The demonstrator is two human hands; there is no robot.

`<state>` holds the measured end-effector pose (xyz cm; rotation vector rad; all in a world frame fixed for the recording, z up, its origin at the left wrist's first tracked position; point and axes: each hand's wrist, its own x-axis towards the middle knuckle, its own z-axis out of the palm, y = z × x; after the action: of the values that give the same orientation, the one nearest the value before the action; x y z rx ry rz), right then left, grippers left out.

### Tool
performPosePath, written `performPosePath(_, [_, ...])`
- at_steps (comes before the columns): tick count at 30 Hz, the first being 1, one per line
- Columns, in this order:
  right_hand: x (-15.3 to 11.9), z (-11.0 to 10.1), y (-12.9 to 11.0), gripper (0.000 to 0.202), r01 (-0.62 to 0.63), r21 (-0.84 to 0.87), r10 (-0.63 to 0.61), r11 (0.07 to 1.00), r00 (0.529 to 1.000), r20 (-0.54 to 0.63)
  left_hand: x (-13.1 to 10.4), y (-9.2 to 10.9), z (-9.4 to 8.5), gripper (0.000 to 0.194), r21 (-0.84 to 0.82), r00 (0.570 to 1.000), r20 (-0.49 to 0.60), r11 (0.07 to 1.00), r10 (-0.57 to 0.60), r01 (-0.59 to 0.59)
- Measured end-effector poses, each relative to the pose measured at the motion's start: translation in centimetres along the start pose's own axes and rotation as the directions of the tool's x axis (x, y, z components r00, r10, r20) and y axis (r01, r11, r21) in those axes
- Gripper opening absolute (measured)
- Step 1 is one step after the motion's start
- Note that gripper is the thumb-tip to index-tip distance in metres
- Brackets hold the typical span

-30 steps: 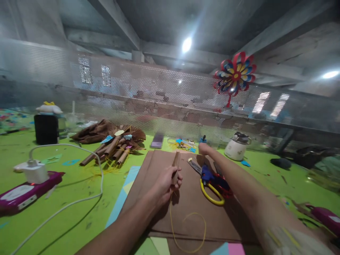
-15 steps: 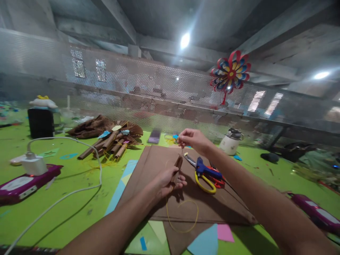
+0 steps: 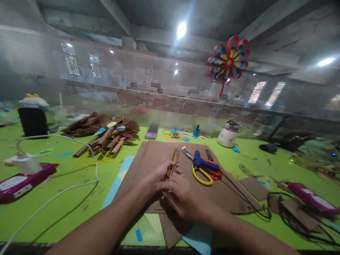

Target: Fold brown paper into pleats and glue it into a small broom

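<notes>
My left hand is closed around a narrow brown paper roll that points up and away from me. Along the roll runs a thin yellow string, with more of it looping down below my hands. My right hand is pressed close against the left one at the roll's lower end. Its fingers are bent together on the yellow string; their tips are partly hidden. Beneath both hands lies a large sheet of brown paper. Scissors with yellow handles and a blue glue gun rest on it, right of my hands.
Several brown paper rolls with yellow strings lie at the left back. A white cable loops from a purple power strip. A white jug stands at the back right. Black cords and another purple strip lie right.
My right hand has come down from above the roll to my left hand. The yellow string now lies along the roll, and its loop on the brown paper has shifted. The view has tilted slightly.
</notes>
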<state>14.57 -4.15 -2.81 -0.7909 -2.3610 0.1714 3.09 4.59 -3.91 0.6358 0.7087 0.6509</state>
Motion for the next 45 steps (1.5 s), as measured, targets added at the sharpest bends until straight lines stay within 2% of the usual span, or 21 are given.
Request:
performPosePath(3, [-0.6,1.0,0.1,0.011,0.053,-0.047,-0.05,0.997,0.996,0.072,-0.4,0.1,0.3,0.014,-0.04,0.999,-0.034,0.999,0.014,-0.016])
performPosePath(7, [-1.3,1.6,-0.5,0.012,0.064,-0.089,-0.05,0.994,0.988,0.149,-1.0,0.4,0.7,0.014,-0.075,0.999,-0.044,0.997,-0.002,-0.002])
performPosePath(11, [-1.3,1.1,-1.2,0.01,0.078,-0.09,-0.063,0.993,0.985,0.162,-1.3,0.7,1.0,0.023,-0.085,0.999,-0.033,0.996,0.0,-0.003])
performPosePath(15, [-1.1,0.7,-1.4,0.009,0.07,-0.061,-0.061,0.996,0.988,0.145,-1.6,0.8,1.4,0.037,-0.047,0.996,-0.089,0.999,0.004,-0.008])
performPosePath(18, [-1.1,0.8,-1.5,0.012,0.072,-0.037,-0.067,0.997,0.988,0.136,-1.7,0.6,1.4,0.035,-0.008,0.994,-0.108,1.0,0.02,-0.021])
performPosePath(21, [-1.3,0.9,-1.7,0.012,0.103,-0.003,-0.102,0.995,0.985,0.14,-1.6,0.4,1.3,0.031,0.022,0.996,-0.08,0.999,0.049,-0.047])
performPosePath(24, [-1.4,0.5,-2.1,0.012,0.125,0.024,-0.127,0.992,0.969,0.212,-1.6,0.5,1.4,0.028,0.07,0.995,-0.057,0.994,0.083,-0.079])
performPosePath(27, [-1.4,-0.8,-2.8,0.016,0.101,0.114,-0.135,0.988,0.922,0.362,-2.0,0.7,1.5,0.028,0.128,0.992,-0.051,0.986,0.113,-0.106])
performPosePath(29, [-1.4,-2.3,-3.2,0.021,0.099,0.281,-0.229,0.954,0.85,0.475,-2.2,0.8,1.5,0.028,0.163,0.99,-0.044,0.979,0.132,-0.124])
performPosePath(31, [-1.1,-4.3,-3.2,0.025,0.074,0.474,-0.353,0.877,0.768,0.535,-2.2,0.7,1.5,0.028,0.202,0.985,-0.034,0.967,0.168,-0.157])
performPosePath(32, [-0.9,-5.3,-2.9,0.026,0.028,0.521,-0.35,0.853,0.772,0.53,-2.2,0.6,1.5,0.028,0.228,0.98,-0.033,0.956,0.197,-0.185])
performPosePath(33, [-0.6,-6.4,-2.2,0.025,-0.024,0.552,-0.292,0.833,0.829,0.477,-2.2,0.5,1.5,0.028,0.256,0.972,-0.031,0.942,0.231,-0.216])
performPosePath(34, [-0.2,-7.4,-1.2,0.021,-0.148,0.481,-0.05,0.864,0.925,0.376,-2.2,0.4,1.5,0.029,0.283,0.964,-0.024,0.927,0.263,-0.246])
performPosePath(35, [0.3,-8.2,0.2,0.019,-0.183,0.424,0.11,0.887,0.975,0.192,-2.3,0.3,1.6,0.028,0.304,0.957,-0.01,0.913,0.288,-0.272])
performPosePath(36, [0.9,-8.9,1.9,0.019,-0.214,0.374,0.218,0.902,0.975,0.033,-2.3,0.1,1.8,0.028,0.318,0.953,0.007,0.902,0.304,-0.291])
performPosePath(37, [1.5,-9.4,3.8,0.02,-0.226,0.324,0.275,0.919,0.955,-0.114,-2.5,0.0,2.0,0.028,0.326,0.95,0.027,0.896,0.311,-0.302])
performPosePath(39, [2.6,-9.7,7.8,0.031,-0.268,0.292,0.342,0.918,0.908,-0.242,-2.8,-0.1,2.5,0.027,0.341,0.947,0.049,0.886,0.316,-0.313])
performPosePath(40, [3.1,-9.7,9.5,0.038,-0.261,0.311,0.342,0.914,0.907,-0.245,-3.0,-0.2,2.8,0.027,0.358,0.945,0.046,0.877,0.325,-0.319])
performPosePath(42, [3.8,-9.1,12.1,0.047,-0.258,0.361,0.329,0.896,0.932,-0.15,-3.3,-0.3,3.2,0.026,0.402,0.933,0.025,0.851,0.36,-0.339])
performPosePath(45, [4.0,-7.6,13.2,0.036,-0.314,0.383,0.33,0.869,0.944,0.025,-3.5,-0.4,3.4,0.024,0.451,0.904,0.01,0.805,0.428,-0.386])
